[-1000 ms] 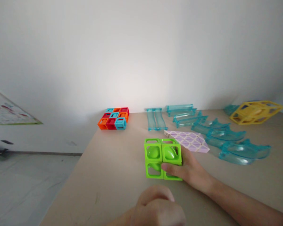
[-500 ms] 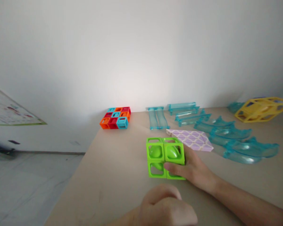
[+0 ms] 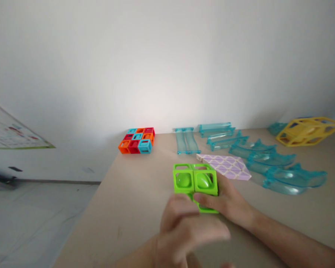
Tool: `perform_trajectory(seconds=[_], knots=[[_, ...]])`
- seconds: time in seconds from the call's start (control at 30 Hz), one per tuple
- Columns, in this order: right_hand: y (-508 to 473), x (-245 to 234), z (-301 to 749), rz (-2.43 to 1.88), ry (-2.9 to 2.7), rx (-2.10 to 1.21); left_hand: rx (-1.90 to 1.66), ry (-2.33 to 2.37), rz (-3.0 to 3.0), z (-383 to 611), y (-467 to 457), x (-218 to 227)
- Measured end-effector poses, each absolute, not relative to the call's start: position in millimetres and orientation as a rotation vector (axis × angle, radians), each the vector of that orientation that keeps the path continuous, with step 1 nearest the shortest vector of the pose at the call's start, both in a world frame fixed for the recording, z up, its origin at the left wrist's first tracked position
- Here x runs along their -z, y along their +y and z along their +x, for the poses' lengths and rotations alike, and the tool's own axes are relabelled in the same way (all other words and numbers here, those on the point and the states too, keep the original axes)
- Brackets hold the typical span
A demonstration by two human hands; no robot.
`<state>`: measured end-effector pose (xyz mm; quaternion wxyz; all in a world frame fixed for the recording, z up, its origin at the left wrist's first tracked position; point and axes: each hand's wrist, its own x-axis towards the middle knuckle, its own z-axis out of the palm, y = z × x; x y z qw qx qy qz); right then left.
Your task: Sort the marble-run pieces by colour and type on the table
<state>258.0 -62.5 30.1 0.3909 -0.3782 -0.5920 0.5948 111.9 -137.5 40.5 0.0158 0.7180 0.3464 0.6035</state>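
Note:
My right hand (image 3: 225,197) grips a block of bright green cubes (image 3: 182,180) joined together, with hollow window faces and rounded shapes inside. Its thumb lies across the near face; most of its fingers are hidden behind the cubes. Close in front, my left hand (image 3: 187,230) comes in from the lower left, smeared by motion. The fingers of that hand are bent and spread apart, with nothing seen in them, and it covers the lower left part of the green block. I cannot tell whether it touches the cubes.
A flat set of red, orange and blue cubes (image 3: 136,140) rests by the wall on the table (image 3: 123,208). Behind the green block lie teal track pieces (image 3: 187,140) and a purple patterned panel (image 3: 226,165). Curved teal pieces (image 3: 294,176) and a yellow frame (image 3: 307,130) stand right.
My left hand has opened from a fist and moved slightly up, now overlapping the green cubes in view. My right hand holds the block in nearly the same place.

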Motion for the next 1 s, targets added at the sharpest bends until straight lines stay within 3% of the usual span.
perform_trajectory(seconds=[0.1,0.3,0.57,1.0], knots=[[-62.9,-28.9,258.1,-0.936,-1.498,-1.515,-1.959,1.2,1.993,105.4,-103.7,-45.3],[-63.7,-25.3,260.0,-0.926,-1.489,-1.478,-1.317,1.143,1.399,94.2,-65.3,-37.6],[-66.4,-27.5,262.7,-0.992,-1.433,-1.51,-1.439,1.182,1.412,99.5,-63.1,-36.4],[-65.5,-26.8,260.5,-0.982,-1.589,-1.305,-1.327,1.087,1.113,93.5,-55.1,-32.7]])
